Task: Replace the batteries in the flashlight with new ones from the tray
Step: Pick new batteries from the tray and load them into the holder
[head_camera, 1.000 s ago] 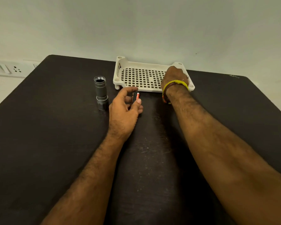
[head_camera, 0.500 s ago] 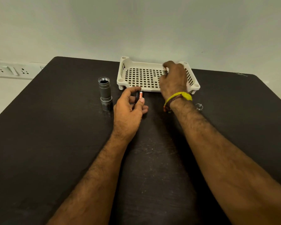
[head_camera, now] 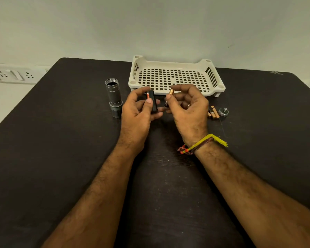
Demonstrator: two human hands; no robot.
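Note:
The grey flashlight body point(head_camera: 113, 97) stands upright on the dark table, its open threaded end up, just left of my left hand point(head_camera: 139, 111). That hand grips a black battery holder point(head_camera: 152, 102) with a red-marked cell in it. My right hand point(head_camera: 187, 108) pinches a copper-and-black battery point(head_camera: 169, 97) a few centimetres right of the holder. The white perforated tray point(head_camera: 175, 65) sits behind both hands and no battery shows in it. Loose copper-topped batteries point(head_camera: 213, 112) and the flashlight's round end cap point(head_camera: 223, 111) lie on the table right of my right hand.
The dark table point(head_camera: 61, 158) runs up to a pale wall. A white socket strip point(head_camera: 13, 74) is mounted on the wall at the far left. A yellow thread band circles my right wrist.
My right hand has come back out of the tray with a battery and now sits beside the holder. My left hand lifted the holder slightly. The camera tilted down a little.

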